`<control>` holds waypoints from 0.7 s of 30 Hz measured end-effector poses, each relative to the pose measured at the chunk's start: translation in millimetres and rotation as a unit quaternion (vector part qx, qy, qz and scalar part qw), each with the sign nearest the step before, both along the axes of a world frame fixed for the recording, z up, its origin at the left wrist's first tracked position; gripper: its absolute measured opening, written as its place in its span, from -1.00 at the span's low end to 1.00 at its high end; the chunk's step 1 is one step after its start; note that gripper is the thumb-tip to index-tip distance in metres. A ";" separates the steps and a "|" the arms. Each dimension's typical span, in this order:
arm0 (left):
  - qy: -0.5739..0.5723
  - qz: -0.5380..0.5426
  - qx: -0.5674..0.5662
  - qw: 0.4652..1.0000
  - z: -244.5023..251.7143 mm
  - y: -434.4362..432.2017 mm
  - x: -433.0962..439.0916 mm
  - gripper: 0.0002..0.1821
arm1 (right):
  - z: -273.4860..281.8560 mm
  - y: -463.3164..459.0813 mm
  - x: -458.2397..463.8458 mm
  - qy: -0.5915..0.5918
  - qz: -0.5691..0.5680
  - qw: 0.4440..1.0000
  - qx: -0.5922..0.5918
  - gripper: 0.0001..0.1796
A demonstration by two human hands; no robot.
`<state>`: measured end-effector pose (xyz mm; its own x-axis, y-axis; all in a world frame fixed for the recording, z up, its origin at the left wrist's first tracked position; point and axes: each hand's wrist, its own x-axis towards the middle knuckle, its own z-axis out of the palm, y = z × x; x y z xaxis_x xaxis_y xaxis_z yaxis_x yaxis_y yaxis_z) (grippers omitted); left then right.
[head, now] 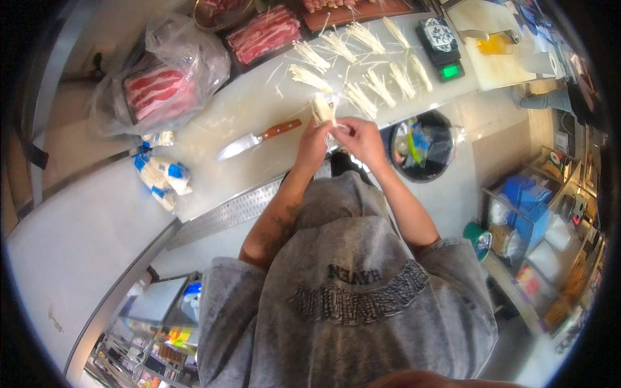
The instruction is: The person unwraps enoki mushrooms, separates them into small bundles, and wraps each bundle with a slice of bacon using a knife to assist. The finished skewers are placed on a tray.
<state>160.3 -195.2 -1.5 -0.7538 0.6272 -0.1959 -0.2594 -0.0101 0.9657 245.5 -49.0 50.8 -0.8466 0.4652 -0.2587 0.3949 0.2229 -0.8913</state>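
Note:
A thick bunch of enoki mushrooms (322, 109) is held between my two hands over the front edge of the white cutting board (204, 131). My left hand (314, 140) grips it from the left. At its lower end, the fingers of my right hand (361, 139) pinch the stems; the fingertips partly hide one another. Beyond my hands, separated enoki bundles (361, 99) lie in two rough rows, with loose strands around them. To the left rests a knife (262, 139) with a wooden handle, its blade pointing left.
Sliced meat (264, 34) sits behind the board, more meat (155, 92) in a plastic bag at left. Packaged enoki (165, 177) lie at the board's left end. A digital scale (440, 48) stands at right. Below the counter edge is a black bin (422, 145) holding waste.

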 end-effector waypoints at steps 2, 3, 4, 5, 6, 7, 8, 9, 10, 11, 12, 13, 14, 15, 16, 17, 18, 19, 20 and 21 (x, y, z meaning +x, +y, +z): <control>-0.064 0.002 -0.060 0.996 -0.9 -4.8 3.0 -0.55 | -11.4 1.8 4.6 -0.014 -0.006 1.000 0.012 -0.69; -0.096 0.002 -0.089 0.991 0.5 -6.2 4.2 -0.57 | -13.6 1.7 5.9 -0.029 0.001 0.999 0.026 -0.69; -0.078 0.012 -0.109 0.991 1.5 -6.9 4.7 -0.59 | -16.2 1.1 6.7 -0.045 0.009 0.998 0.040 -0.70; -0.059 0.021 -0.128 0.990 2.4 -7.2 5.2 -0.60 | -19.3 -0.1 6.5 -0.007 0.003 0.999 0.051 -0.71; -0.040 0.031 -0.147 0.988 2.4 -7.7 5.4 -0.61 | -21.5 -1.2 4.8 0.032 -0.002 0.998 0.063 -0.72; -0.041 0.045 -0.162 0.985 2.1 -7.4 5.2 -0.61 | -23.5 -1.5 3.6 0.071 -0.006 0.995 0.074 -0.73; -0.043 0.059 -0.176 0.982 1.5 -6.3 4.5 -0.61 | -24.3 0.8 4.4 0.019 -0.022 0.998 0.064 -0.73; -0.043 0.073 -0.191 0.978 -1.8 -6.3 2.8 -0.61 | -22.5 5.6 4.4 -0.031 -0.037 0.997 0.053 -0.72; -0.062 0.098 -0.161 0.980 -5.0 -11.5 -1.5 -0.61 | -21.1 10.4 4.1 -0.081 -0.052 0.994 0.043 -0.72; -0.081 0.122 -0.131 0.980 -8.1 -21.6 -9.1 -0.61 | -24.8 14.7 4.5 -0.061 -0.055 0.993 0.087 -0.71; -0.098 0.149 -0.099 0.979 -11.6 -30.9 -17.5 -0.61 | -32.1 20.3 3.3 -0.038 -0.056 0.989 0.133 -0.70; -0.107 0.161 -0.092 0.977 -13.4 -37.3 -24.7 -0.61 | -36.2 23.5 2.2 -0.017 -0.062 0.982 0.177 -0.70; -0.116 0.174 -0.086 0.974 -15.1 -43.4 -32.1 -0.61 | -40.8 26.6 -0.5 -0.026 -0.013 0.971 0.238 -0.68; -0.126 0.184 -0.081 0.972 -16.1 -50.9 -35.9 -0.61 | -48.6 27.7 -2.8 -0.030 0.005 0.966 0.256 -0.67; -0.149 0.162 -0.113 0.969 -6.8 -53.7 -39.9 -0.62 | -57.0 30.4 -5.5 -0.036 0.021 0.961 0.275 -0.67; -0.168 0.146 -0.102 0.969 2.1 -51.5 -38.4 -0.63 | -63.9 31.5 -3.8 -0.042 0.038 0.954 0.294 -0.66; -0.183 0.142 -0.091 0.969 11.4 -51.2 -38.3 -0.64 | -59.1 27.7 -6.4 -0.033 0.041 0.953 0.299 -0.65; -0.199 0.135 -0.079 0.968 13.3 -50.3 -37.7 -0.66 | -48.5 22.6 -7.5 -0.027 0.027 0.960 0.278 -0.65; -0.197 0.117 -0.068 0.971 10.5 -48.1 -36.7 -0.67 | -37.0 16.6 -6.7 -0.022 0.014 0.966 0.257 -0.65; -0.196 0.101 -0.055 0.974 3.0 -45.1 -33.1 -0.69 | -25.9 10.7 -5.2 -0.017 0.002 0.971 0.237 -0.65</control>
<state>127.2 -240.3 1.5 -0.7133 0.4335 -0.5507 -0.6113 -0.0005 0.7914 240.3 -38.4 24.9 -0.8432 0.5357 -0.0451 0.4212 0.6062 -0.6746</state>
